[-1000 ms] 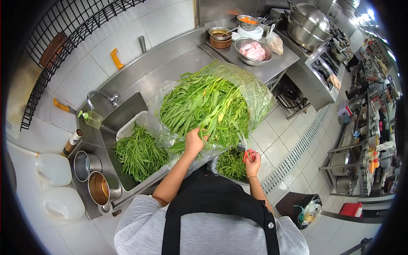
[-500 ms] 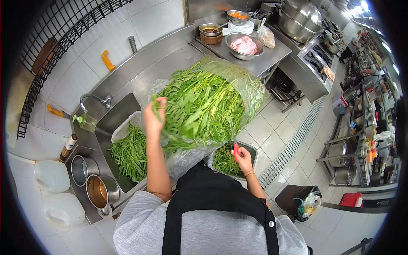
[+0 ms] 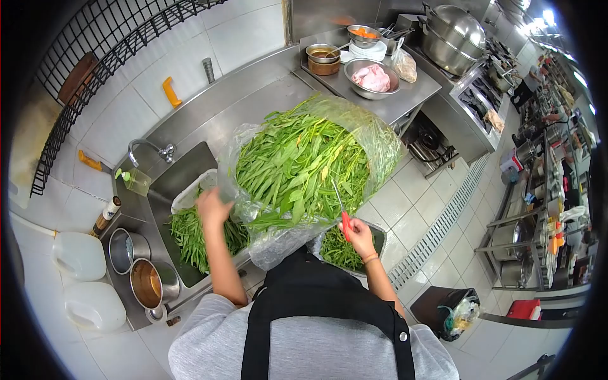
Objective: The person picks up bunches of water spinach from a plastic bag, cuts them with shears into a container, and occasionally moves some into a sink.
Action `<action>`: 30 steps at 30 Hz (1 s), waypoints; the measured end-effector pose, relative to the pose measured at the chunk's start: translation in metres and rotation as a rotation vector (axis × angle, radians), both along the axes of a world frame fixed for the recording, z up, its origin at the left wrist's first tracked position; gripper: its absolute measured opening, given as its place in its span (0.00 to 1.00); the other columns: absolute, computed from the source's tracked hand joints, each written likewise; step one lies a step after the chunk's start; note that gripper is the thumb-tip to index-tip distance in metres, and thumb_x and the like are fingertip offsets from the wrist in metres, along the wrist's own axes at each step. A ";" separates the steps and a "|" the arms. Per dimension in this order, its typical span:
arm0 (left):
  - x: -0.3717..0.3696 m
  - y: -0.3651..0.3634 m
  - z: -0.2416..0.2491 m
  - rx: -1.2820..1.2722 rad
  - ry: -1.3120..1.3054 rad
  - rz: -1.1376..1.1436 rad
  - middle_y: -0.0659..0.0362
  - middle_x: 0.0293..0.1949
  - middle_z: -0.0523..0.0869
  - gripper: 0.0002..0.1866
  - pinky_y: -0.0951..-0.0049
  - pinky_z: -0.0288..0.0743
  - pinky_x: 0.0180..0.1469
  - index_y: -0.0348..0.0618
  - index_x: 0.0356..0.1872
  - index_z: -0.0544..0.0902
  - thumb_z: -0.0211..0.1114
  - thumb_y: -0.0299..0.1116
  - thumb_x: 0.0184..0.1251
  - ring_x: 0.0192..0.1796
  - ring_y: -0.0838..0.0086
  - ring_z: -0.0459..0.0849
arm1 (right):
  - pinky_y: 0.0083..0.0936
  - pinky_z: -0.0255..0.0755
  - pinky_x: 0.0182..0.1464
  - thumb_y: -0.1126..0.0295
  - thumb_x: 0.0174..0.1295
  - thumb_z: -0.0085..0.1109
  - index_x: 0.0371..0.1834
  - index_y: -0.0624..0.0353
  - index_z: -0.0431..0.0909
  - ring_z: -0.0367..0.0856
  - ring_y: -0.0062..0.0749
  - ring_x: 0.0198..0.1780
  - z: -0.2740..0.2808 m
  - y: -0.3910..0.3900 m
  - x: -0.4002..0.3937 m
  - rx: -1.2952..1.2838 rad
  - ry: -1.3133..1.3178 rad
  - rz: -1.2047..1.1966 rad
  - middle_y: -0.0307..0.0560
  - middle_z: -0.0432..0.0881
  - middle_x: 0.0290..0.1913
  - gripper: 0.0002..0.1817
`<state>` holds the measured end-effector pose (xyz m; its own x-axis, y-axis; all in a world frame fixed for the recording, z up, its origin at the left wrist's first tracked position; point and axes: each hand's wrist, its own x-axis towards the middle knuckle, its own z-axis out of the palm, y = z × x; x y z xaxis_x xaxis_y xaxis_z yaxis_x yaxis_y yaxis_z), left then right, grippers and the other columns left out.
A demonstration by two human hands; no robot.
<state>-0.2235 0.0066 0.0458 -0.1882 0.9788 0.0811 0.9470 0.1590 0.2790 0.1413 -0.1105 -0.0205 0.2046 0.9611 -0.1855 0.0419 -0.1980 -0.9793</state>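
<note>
My right hand [image 3: 360, 239] is wrapped round red-handled scissors [image 3: 345, 225], whose thin metal blades point up against the greens. A large heap of long-leaved greens [image 3: 297, 161] lies in a clear plastic bag [image 3: 383, 142] on the steel counter. Over the sink, my left hand [image 3: 214, 206] hovers at a white basket [image 3: 183, 201] holding more greens [image 3: 193, 244]; its thumb stands apart from the fingers, slightly blurred, with nothing visible in it. Cut green pieces [image 3: 342, 250] fill a container below my right hand, partly hidden by the bag and my apron.
A steel sink [image 3: 166, 206] with a tap [image 3: 149, 147] is at left, near two pots [image 3: 152, 285] and white jugs [image 3: 95, 307]. Raw meat sits in a steel bowl [image 3: 380, 94] at the back. A bin [image 3: 437, 310] stands on the floor at right.
My left hand has moved left and down, from the bagged heap to the basket in the sink; the greens it held are no longer in it. My right hand still holds the scissors.
</note>
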 end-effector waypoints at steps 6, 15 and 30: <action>0.178 0.017 -0.005 0.320 -0.518 -0.548 0.53 0.31 0.82 0.05 0.67 0.73 0.42 0.41 0.30 0.82 0.65 0.28 0.50 0.37 0.60 0.79 | 0.12 0.58 0.19 0.48 0.54 0.62 0.14 0.53 0.66 0.65 0.13 0.16 0.020 0.057 -0.008 -0.244 0.122 0.101 0.31 0.68 0.15 0.24; 0.199 0.031 -0.031 0.364 -0.312 -0.444 0.57 0.32 0.83 0.05 0.65 0.71 0.42 0.41 0.27 0.80 0.65 0.28 0.48 0.39 0.62 0.77 | 0.11 0.62 0.17 0.43 0.55 0.57 0.16 0.54 0.70 0.68 0.15 0.13 0.034 0.041 -0.015 -0.386 0.127 0.161 0.34 0.71 0.15 0.26; 0.169 0.020 -0.033 0.462 -0.477 -0.480 0.56 0.30 0.82 0.03 0.66 0.68 0.41 0.42 0.30 0.77 0.61 0.28 0.55 0.36 0.63 0.78 | 0.11 0.61 0.19 0.52 0.57 0.59 0.19 0.52 0.70 0.66 0.14 0.14 0.019 0.054 -0.002 -0.310 0.405 0.260 0.31 0.70 0.15 0.19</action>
